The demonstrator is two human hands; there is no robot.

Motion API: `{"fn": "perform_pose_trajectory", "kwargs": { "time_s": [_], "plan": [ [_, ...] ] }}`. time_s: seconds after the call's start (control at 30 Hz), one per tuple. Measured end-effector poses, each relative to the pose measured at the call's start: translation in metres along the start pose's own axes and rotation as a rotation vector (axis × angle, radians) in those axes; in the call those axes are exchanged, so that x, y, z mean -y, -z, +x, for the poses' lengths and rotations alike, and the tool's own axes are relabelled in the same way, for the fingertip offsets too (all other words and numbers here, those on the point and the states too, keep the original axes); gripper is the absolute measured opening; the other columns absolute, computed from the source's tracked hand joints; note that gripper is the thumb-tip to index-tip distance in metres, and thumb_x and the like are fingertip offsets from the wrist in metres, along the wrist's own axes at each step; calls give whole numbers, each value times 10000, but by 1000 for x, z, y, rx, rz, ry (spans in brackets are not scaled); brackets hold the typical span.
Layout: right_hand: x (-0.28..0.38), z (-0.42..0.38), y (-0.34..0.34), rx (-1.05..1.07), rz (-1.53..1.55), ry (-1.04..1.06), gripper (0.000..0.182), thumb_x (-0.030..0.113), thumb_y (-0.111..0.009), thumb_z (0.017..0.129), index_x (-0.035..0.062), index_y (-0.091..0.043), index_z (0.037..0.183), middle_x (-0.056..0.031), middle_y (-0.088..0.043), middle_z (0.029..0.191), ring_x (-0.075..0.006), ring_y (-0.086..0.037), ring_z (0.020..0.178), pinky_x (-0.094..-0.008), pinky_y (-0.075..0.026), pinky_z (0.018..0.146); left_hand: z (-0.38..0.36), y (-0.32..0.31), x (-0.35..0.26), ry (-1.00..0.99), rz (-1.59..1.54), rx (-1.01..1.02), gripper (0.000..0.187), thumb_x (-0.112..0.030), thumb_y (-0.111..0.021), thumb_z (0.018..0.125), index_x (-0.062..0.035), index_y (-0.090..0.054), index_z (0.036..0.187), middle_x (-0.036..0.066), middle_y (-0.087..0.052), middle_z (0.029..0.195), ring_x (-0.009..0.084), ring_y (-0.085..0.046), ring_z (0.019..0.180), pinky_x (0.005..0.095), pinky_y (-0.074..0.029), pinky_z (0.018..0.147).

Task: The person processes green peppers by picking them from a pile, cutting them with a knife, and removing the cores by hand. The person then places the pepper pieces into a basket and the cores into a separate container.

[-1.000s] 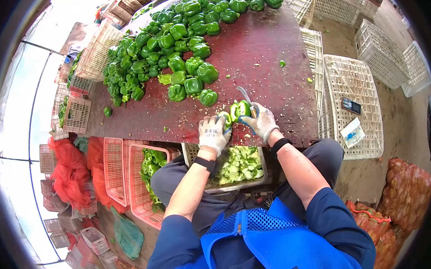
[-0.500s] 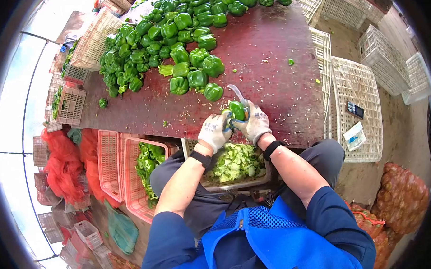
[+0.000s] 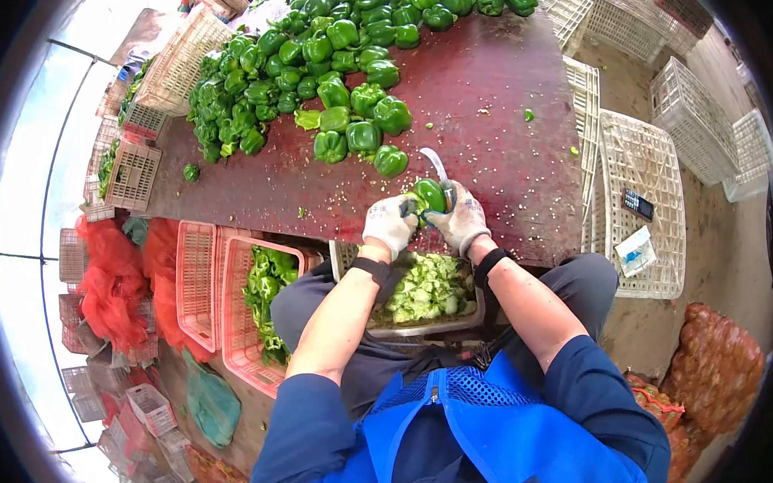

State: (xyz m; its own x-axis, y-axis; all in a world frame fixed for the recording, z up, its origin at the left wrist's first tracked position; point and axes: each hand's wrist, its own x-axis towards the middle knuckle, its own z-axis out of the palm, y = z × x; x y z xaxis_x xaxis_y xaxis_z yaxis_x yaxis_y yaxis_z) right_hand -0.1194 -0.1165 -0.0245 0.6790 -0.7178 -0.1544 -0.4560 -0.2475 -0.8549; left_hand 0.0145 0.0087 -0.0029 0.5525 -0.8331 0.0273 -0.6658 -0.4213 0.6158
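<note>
My left hand (image 3: 392,222), in a pale glove, is closed on the left side of a green pepper (image 3: 429,194) above the table's front edge. The gloved right hand (image 3: 459,217) grips a knife (image 3: 435,164), its curved blade pointing up and away, and its fingers also touch the pepper. Beyond them, many whole green peppers (image 3: 363,137) lie on the dark red table (image 3: 500,93). Below my hands, between my knees, a crate (image 3: 478,311) holds pale green pepper pieces (image 3: 431,289).
A pink crate (image 3: 237,353) with green peppers stands left of my leg, near red netting (image 3: 116,285). At right, a white crate (image 3: 656,160) bears a phone (image 3: 637,205) and a packet (image 3: 635,251). Filled net sacks (image 3: 716,358) lie at lower right.
The view has shifted slightly. Both hands still hold the pepper and knife close together, and the pepper and blade have turned a little.
</note>
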Motion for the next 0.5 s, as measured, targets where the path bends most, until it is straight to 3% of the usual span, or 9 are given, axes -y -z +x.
{"fn": "perform_pose_trajectory", "kwargs": {
  "time_s": [0.07, 0.1, 0.3, 0.37, 0.5],
  "plan": [
    [-4, -3, -3, -21, -65, 51, 724, 323, -846, 713, 82, -539, 1324, -181, -633, 1251, -353, -619, 1144, -430, -488, 989, 5, 3, 1, 181, -269, -30, 318, -120, -692, 754, -70, -732, 1065, 160, -738, 924, 301, -721, 863, 361, -555, 799],
    [-7, -2, -4, -28, -59, 54, 724, 323, -846, 713, 82, -539, 1324, -181, -633, 1251, -353, -619, 1144, -430, -488, 989, 6, 7, 4, 175, -167, -50, 296, -121, -698, 751, -64, -738, 1039, 160, -739, 907, 289, -722, 855, 363, -552, 792],
    [-10, -1, -3, -46, -46, 47, 745, 401, -811, 757, 43, -530, 1346, -192, -617, 1292, -346, -597, 1192, -428, -470, 1015, -6, -4, 3, 95, -231, -42, 267, -106, -716, 783, -7, -700, 1031, 164, -726, 902, 267, -709, 817, 350, -546, 763],
    [-5, -2, 4, -39, -42, 37, 737, 432, -803, 757, 61, -541, 1337, -184, -627, 1273, -340, -598, 1187, -432, -469, 1008, -6, -4, -6, -42, 46, -72, 344, -174, -731, 786, -26, -683, 1093, 201, -715, 977, 350, -698, 907, 394, -546, 814],
    [-1, -5, 0, -25, -52, 37, 682, 410, -804, 754, 77, -562, 1298, -174, -647, 1207, -346, -615, 1144, -442, -482, 981, 0, 2, -16, -12, 242, 48, 383, -237, -730, 789, -41, -688, 1114, 215, -706, 987, 385, -674, 969, 430, -534, 883]
  ]
}}
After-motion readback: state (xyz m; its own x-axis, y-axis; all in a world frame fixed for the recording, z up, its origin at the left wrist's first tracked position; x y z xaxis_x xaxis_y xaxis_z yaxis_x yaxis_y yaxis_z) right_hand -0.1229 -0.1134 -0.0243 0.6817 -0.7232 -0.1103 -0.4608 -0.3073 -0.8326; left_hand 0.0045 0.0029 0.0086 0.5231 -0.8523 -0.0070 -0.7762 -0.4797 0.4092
